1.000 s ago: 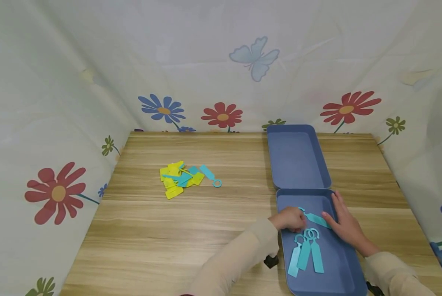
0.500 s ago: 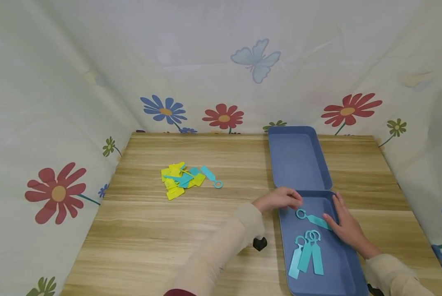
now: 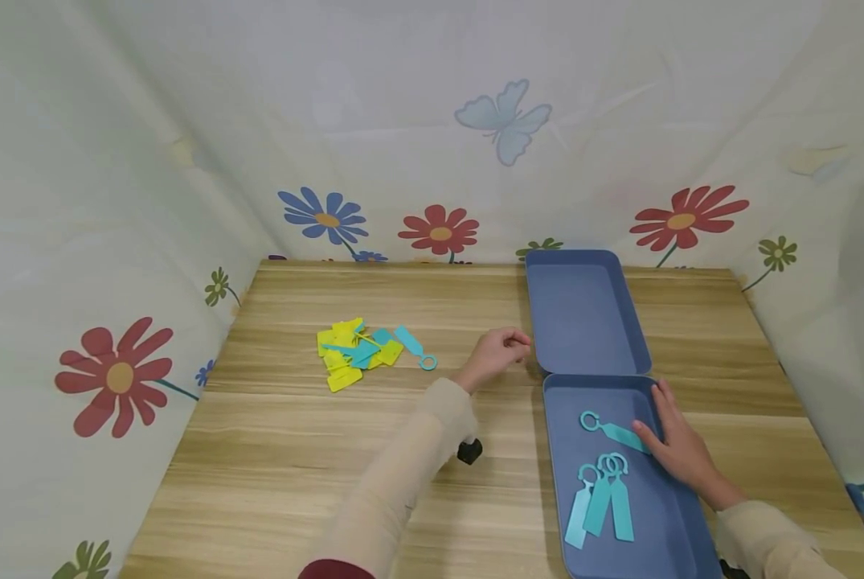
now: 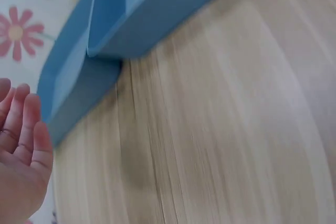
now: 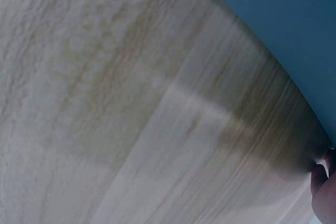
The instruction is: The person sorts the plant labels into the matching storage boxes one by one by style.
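My left hand (image 3: 491, 356) hovers over the table beside the two trays, its fingers loosely bent and nothing in them. In the left wrist view this hand (image 4: 23, 166) shows a bare palm. My right hand (image 3: 683, 450) holds the right wall of the near blue tray (image 3: 663, 523), thumb inside and fingers along the rim. Close to that thumb lies a turquoise hook tag (image 3: 621, 435), ring to the left. Below it in the tray, several turquoise tags (image 3: 598, 505) partly overlap. In the right wrist view fingertips (image 5: 319, 177) meet the tray's outer wall (image 5: 273, 19).
Behind the near tray stands a second blue tray (image 3: 583, 314) with a bare floor. A mixed pile of yellow tags (image 3: 343, 378) and turquoise tags lies on the left of the wooden table (image 3: 258, 482). One turquoise tag (image 3: 408, 341) lies at its right edge.
My left hand has left the tag in the near tray and moved left and away over the table. That tag stays lying in the tray. My right hand keeps its place.
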Available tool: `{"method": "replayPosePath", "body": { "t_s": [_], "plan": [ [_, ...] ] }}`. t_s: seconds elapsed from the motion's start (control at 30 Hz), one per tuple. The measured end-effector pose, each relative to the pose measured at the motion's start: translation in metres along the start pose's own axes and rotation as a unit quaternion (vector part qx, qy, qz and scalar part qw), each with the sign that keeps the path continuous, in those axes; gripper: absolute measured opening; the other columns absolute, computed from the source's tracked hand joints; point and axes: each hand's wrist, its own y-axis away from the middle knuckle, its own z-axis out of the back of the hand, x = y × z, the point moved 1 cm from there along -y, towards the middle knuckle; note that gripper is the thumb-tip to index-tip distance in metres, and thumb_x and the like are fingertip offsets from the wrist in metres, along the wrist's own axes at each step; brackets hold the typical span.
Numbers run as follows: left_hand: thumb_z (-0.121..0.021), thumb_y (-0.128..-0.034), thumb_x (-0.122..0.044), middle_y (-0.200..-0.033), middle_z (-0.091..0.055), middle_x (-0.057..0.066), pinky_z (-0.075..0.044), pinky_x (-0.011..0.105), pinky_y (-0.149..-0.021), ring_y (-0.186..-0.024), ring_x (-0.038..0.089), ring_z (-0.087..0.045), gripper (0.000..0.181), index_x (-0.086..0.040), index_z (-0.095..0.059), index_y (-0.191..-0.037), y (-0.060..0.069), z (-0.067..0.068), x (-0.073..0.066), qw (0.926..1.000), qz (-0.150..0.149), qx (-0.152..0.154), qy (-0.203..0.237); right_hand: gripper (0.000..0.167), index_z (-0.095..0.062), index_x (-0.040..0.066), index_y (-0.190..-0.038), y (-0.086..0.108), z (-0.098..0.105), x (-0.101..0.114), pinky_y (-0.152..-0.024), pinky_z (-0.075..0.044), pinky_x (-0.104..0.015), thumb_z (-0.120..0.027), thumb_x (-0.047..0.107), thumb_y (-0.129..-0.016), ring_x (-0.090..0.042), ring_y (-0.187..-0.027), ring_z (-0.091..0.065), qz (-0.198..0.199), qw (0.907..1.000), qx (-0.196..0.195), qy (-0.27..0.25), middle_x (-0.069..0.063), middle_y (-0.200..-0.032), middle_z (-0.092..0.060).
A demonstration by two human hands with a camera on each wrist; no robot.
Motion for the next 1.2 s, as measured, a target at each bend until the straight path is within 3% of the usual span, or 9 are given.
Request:
{"method": "replayPosePath", "body": {
  "t_s": [0.1, 0.2, 0.33, 0.5, 0.6, 0.67, 0.83, 1.03, 1.2],
  "plan": [
    [-0.054, -0.0861, -0.016, -0.093, -0.064, 0.008, -0.047, 0.021, -0.068, -0.082, 0.019, -0.06, 0.021, -0.004, -0.061, -0.102, 0.001, 0.016, 0.01, 0.9967, -0.017, -0.039, -0.07, 0.074, -0.009, 0.004, -0.142, 0.0, 0.0, 0.0, -0.087, -0.026, -0.065, -0.053, 0.028, -0.087, -0.046, -0.128, -0.017, 0.001, 1.0, -0.001, 0.001, -0.016, -0.148, -0.003],
    [-0.053, -0.0855, -0.018, -0.091, -0.065, 0.001, -0.046, 0.02, -0.07, -0.081, 0.011, -0.058, 0.021, -0.008, -0.063, -0.101, 0.002, 0.031, 0.021, 0.9833, -0.033, -0.068, -0.166, 0.074, -0.009, 0.004, -0.142, 0.0, 0.0, 0.0, -0.086, -0.026, -0.065, -0.052, 0.028, -0.087, -0.046, -0.128, -0.018, 0.0, 1.0, -0.001, 0.002, -0.016, -0.148, -0.004],
    [-0.052, -0.0838, -0.019, -0.094, -0.065, -0.002, -0.047, 0.025, -0.071, -0.084, 0.012, -0.059, 0.022, -0.013, -0.063, -0.101, 0.005, 0.049, 0.032, 0.9477, -0.042, -0.087, -0.304, 0.073, -0.009, 0.004, -0.142, 0.0, 0.001, 0.002, -0.086, -0.026, -0.065, -0.052, 0.029, -0.087, -0.046, -0.128, -0.017, -0.003, 1.0, 0.002, -0.002, -0.016, -0.148, -0.003],
    [-0.051, -0.0826, -0.023, -0.119, -0.057, 0.002, -0.047, 0.034, -0.085, -0.107, 0.019, -0.054, 0.036, -0.015, -0.055, -0.117, 0.009, 0.068, 0.048, 0.8892, -0.05, -0.096, -0.445, 0.074, -0.008, 0.005, -0.142, 0.0, 0.002, 0.003, -0.087, -0.024, -0.066, -0.052, 0.029, -0.088, -0.046, -0.128, -0.016, -0.01, 0.9999, 0.007, -0.007, -0.015, -0.149, -0.002],
    [-0.05, -0.0836, -0.03, -0.136, -0.04, 0.007, -0.035, 0.04, -0.1, -0.125, 0.023, -0.038, 0.052, -0.012, -0.04, -0.131, 0.012, 0.077, 0.06, 0.8681, -0.035, -0.085, -0.488, 0.074, -0.008, 0.004, -0.142, 0.0, 0.002, 0.003, -0.087, -0.025, -0.067, -0.051, 0.03, -0.088, -0.047, -0.128, -0.017, -0.012, 0.9999, 0.008, -0.002, -0.015, -0.149, -0.001],
    [-0.049, -0.0839, -0.036, -0.145, -0.025, 0.009, -0.023, 0.044, -0.106, -0.133, 0.025, -0.023, 0.063, -0.011, -0.028, -0.138, 0.015, 0.082, 0.069, 0.8661, -0.012, -0.075, -0.494, 0.073, -0.008, 0.004, -0.142, 0.0, 0.002, 0.003, -0.086, -0.025, -0.067, -0.051, 0.03, -0.088, -0.047, -0.128, -0.017, -0.013, 0.9999, 0.008, 0.0, -0.014, -0.149, -0.001],
    [-0.047, -0.0819, -0.052, -0.149, -0.002, 0.013, -0.01, 0.046, -0.11, -0.137, 0.026, -0.001, 0.083, -0.008, -0.01, -0.142, 0.024, 0.092, 0.091, 0.8804, 0.035, -0.079, -0.466, 0.073, -0.009, 0.003, -0.141, 0.0, 0.002, 0.004, -0.086, -0.025, -0.067, -0.051, 0.029, -0.088, -0.047, -0.127, -0.018, -0.011, 0.9999, 0.006, -0.003, -0.015, -0.149, -0.002],
    [-0.042, -0.0795, -0.064, -0.149, 0.003, 0.014, -0.005, 0.043, -0.111, -0.137, 0.025, 0.003, 0.095, -0.004, -0.002, -0.142, 0.035, 0.096, 0.096, 0.8775, 0.088, -0.061, -0.468, 0.072, -0.009, 0.003, -0.141, 0.0, 0.002, 0.004, -0.086, -0.026, -0.066, -0.051, 0.029, -0.088, -0.048, -0.127, -0.019, -0.008, 1.0, 0.003, -0.004, -0.014, -0.149, -0.002],
    [-0.04, -0.0783, -0.067, -0.148, 0.0, 0.016, -0.009, 0.045, -0.11, -0.137, 0.028, 0.0, 0.097, -0.002, -0.006, -0.141, 0.041, 0.094, 0.095, 0.8774, 0.107, -0.045, -0.466, 0.072, -0.009, 0.003, -0.141, 0.0, 0.002, 0.004, -0.085, -0.025, -0.066, -0.051, 0.028, -0.088, -0.047, -0.127, -0.018, -0.005, 0.9999, 0.005, -0.008, -0.016, -0.148, -0.002]
  ]
}}
